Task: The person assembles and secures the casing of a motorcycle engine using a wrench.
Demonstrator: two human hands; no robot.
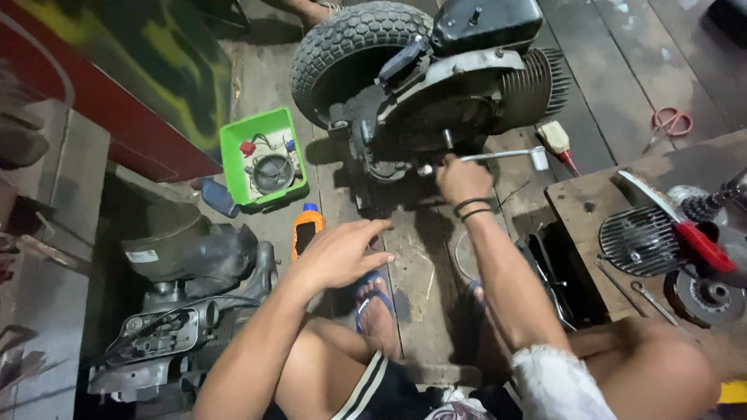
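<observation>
A socket wrench [498, 155] at the scooter engine [436, 101] is gripped by the right hand [462, 177]; the left hand [342, 253] is held open, fingers apart, above the floor [424, 272].

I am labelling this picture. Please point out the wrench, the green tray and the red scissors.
wrench [498, 155], head view, middle of its metal handle
green tray [231, 159], head view, left rim
red scissors [671, 122], head view, finger loops

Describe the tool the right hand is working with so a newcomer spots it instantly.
Start at the dark scooter engine with its knobby tyre at the top of the wooden floor. Just below its casing the right hand grips a silver metal socket wrench running out to the right. It alone is a long bright bar ending in a pale blocky head.
</observation>
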